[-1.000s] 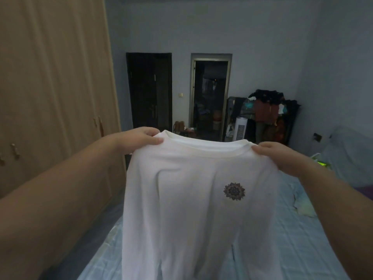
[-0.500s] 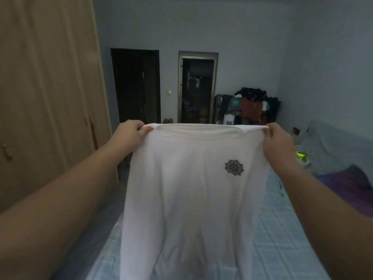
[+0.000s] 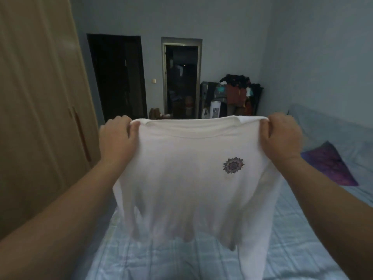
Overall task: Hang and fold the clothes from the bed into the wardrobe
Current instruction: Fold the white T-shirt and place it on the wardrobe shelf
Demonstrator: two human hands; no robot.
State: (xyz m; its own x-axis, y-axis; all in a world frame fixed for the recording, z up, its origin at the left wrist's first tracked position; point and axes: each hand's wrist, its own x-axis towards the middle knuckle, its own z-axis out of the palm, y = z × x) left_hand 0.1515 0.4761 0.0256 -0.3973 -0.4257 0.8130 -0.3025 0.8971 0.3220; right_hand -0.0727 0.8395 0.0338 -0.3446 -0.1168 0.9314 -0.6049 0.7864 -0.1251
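A white long-sleeved shirt (image 3: 181, 178) with a small dark flower print hangs spread out in front of me over the bed (image 3: 161, 259). My left hand (image 3: 119, 138) grips its left shoulder and my right hand (image 3: 280, 136) grips its right shoulder, both at the same height. The sleeves dangle down at the sides, and the hem hangs just above the checked light-blue bedsheet. The wooden wardrobe (image 3: 40, 118) stands shut along the left.
A purple pillow (image 3: 331, 164) lies on the bed at the right. Two dark doorways (image 3: 119, 77) are in the far wall. A pile of clothes on a rack (image 3: 238, 93) and a small white appliance (image 3: 215, 110) stand in the far corner.
Both hands have pulled the shoulders further apart and lowered the shirt, so the neckline is stretched flat. The whole shirt with its hem has come into view above the sheet.
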